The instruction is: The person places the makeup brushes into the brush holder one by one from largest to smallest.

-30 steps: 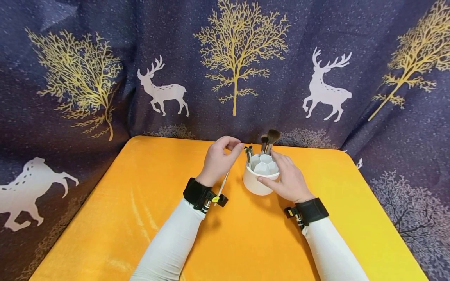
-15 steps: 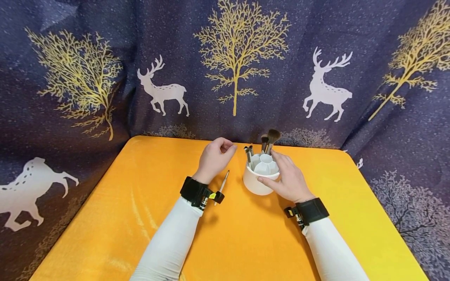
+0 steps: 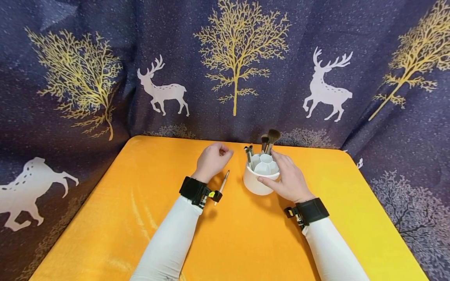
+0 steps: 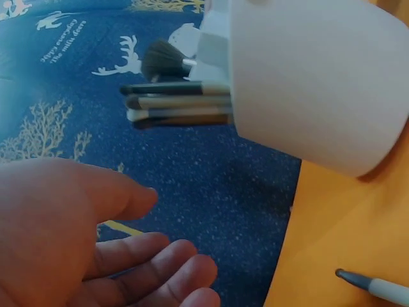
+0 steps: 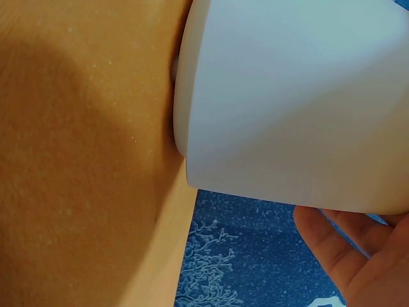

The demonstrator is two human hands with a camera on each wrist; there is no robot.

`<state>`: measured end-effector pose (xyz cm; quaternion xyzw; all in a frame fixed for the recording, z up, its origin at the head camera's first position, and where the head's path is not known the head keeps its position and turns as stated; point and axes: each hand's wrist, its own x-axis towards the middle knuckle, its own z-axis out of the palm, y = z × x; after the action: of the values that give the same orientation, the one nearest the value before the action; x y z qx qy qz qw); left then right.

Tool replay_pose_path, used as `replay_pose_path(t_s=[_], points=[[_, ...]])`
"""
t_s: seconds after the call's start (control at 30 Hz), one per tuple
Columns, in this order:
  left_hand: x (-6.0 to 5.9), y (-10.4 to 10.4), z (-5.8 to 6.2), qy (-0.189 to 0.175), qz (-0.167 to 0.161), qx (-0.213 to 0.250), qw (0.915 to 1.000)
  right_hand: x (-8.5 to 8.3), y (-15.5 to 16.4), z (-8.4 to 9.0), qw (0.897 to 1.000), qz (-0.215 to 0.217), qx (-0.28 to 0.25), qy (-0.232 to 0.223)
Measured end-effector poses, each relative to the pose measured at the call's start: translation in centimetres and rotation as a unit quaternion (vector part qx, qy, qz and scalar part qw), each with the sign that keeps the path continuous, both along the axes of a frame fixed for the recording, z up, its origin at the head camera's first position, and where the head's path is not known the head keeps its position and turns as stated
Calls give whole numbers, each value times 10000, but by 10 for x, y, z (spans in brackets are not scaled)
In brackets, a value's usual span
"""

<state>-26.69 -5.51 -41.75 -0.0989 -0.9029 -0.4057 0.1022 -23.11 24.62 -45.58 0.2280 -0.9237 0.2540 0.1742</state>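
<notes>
A white round makeup brush holder [image 3: 256, 185] with an inner divider stands upright on the table. Several brushes rise from it: a large fluffy brush [image 3: 273, 136] at the back and slim brushes [image 4: 179, 103] at its left side. My right hand [image 3: 291, 178] grips the holder's right side, thumb at the front and fingers round the far side. Left of the holder, my left hand [image 3: 213, 160] hovers with loosely curled fingers and nothing in them. A thin makeup brush [image 3: 225, 181] lies on the table between the left wrist and the holder; the wrist camera partly covers it.
An orange cloth [image 3: 246, 242] covers the table. Behind its far edge hangs a dark blue curtain [image 3: 218, 125] printed with deer and trees. Black straps with small cameras [image 3: 311, 211] sit on both wrists.
My left hand has drawn back leftward, away from the holder, and more of the lying brush shows. The right hand and the holder have stayed in place.
</notes>
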Motion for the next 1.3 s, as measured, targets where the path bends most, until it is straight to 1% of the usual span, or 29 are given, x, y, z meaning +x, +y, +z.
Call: replay_pose_path(t_s=[0.17, 0.43, 0.6, 0.77, 1.0, 1.3], points=[[-4, -2, -7, -142, -53, -274, 9995, 0, 1, 0, 10000, -17, -6, 5], [-6, -3, -15, -534, -64, -648, 9964, -1, 1, -2, 10000, -17, -14, 12], [-5, -3, -16, -675, -66, -726, 9951, -1, 1, -2, 10000, -13, -18, -5], [-8, -4, -20, -778, -48, -851, 9933, -1, 1, -2, 10000, -5, -37, -7], [-11, -4, -25, -1321, -205, -1099, 9849, -2, 1, -2, 10000, 33, -52, 20], [-8, -1, -28, -1712, -354, -1541, 9725, -2, 2, -3, 10000, 34, -62, 25]])
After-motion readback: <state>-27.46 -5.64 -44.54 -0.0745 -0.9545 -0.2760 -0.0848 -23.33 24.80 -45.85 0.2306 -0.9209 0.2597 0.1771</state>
